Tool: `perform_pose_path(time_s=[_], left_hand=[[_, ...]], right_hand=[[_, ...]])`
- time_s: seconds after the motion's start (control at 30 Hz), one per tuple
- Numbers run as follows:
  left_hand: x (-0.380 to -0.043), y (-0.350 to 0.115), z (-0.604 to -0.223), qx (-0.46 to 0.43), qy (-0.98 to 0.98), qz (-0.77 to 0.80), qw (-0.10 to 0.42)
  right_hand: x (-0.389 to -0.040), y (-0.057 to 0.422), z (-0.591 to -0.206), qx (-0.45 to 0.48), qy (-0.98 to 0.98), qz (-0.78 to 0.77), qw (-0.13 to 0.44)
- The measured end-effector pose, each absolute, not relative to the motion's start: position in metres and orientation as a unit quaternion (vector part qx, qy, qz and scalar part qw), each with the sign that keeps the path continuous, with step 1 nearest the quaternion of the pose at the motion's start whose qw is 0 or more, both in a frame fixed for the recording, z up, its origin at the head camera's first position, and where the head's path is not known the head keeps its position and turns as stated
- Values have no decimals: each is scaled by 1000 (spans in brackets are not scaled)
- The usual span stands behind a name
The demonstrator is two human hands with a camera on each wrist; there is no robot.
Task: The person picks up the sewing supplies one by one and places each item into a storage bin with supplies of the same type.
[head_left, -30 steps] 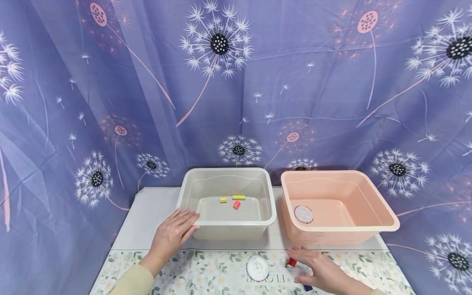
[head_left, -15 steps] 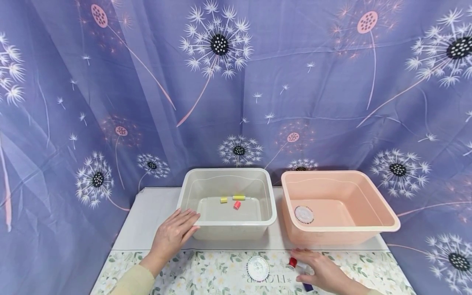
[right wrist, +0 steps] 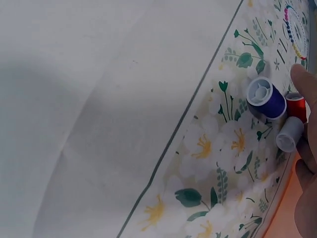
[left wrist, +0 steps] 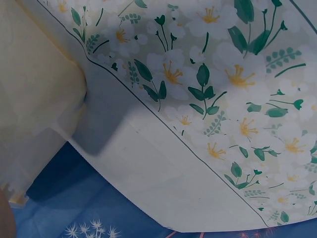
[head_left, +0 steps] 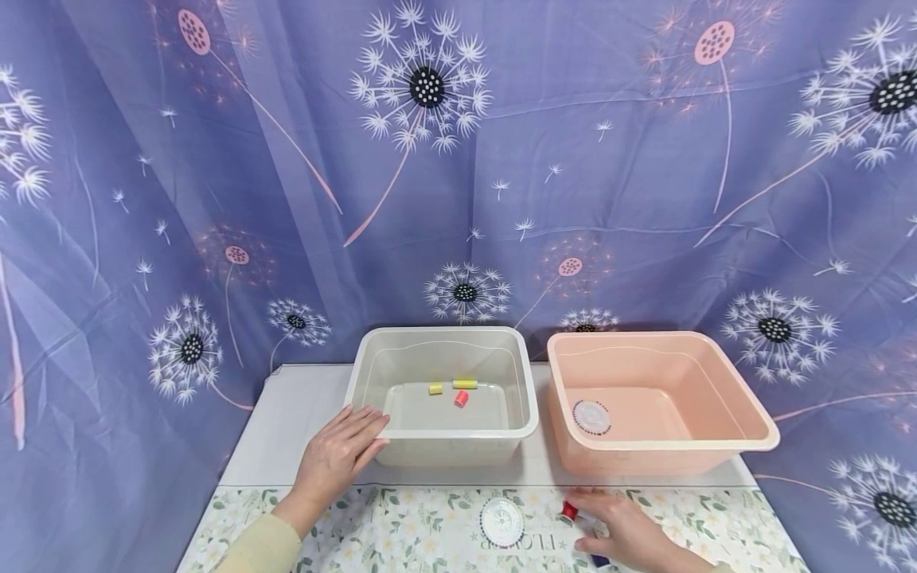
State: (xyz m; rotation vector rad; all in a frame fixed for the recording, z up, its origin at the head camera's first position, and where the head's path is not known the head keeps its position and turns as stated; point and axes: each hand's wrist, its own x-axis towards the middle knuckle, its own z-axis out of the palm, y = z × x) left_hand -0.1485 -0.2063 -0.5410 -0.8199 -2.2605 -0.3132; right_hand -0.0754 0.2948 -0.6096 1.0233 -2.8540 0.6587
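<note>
My left hand (head_left: 337, 458) rests with straight fingers on the front left corner of the grey basin (head_left: 440, 434). Inside that basin lie two yellow thread spools (head_left: 465, 383) and a pink one (head_left: 462, 399). My right hand (head_left: 630, 532) hovers low over the table, thumb and fingers spread apart around several spools. A red thread spool (head_left: 569, 512) sits by its fingertips. In the right wrist view, a white spool (right wrist: 290, 134) lies against the fingers, and a dark blue spool (right wrist: 273, 103) stands out beside it. Left of this hand lies a round pin wheel (head_left: 501, 523).
To the right stands a peach basin (head_left: 655, 446) with another pin wheel (head_left: 591, 417) in it. Both basins stand on the white strip behind the flowered tablecloth (head_left: 423, 521). A purple dandelion curtain (head_left: 523, 175) hangs close behind and along the sides.
My right hand has shifted slightly toward me and to the right, uncovering more of the red spool. My left hand has stayed on the grey basin's rim.
</note>
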Motion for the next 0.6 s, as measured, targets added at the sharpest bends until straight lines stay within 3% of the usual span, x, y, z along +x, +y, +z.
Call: perform_pose_path(time_s=[0.17,0.4,0.6], left_hand=[[-149,-206,-542,-317,-873,-119,351],[-149,-206,-542,-315,-875,-120,347],[-148,-206,-542,-314,-876,-121,344]], right_hand=[[-75,293,-611,327,-922,209,-6],[-73,290,-618,361,-909,207,41],[-70,285,-618,369,-907,197,49]])
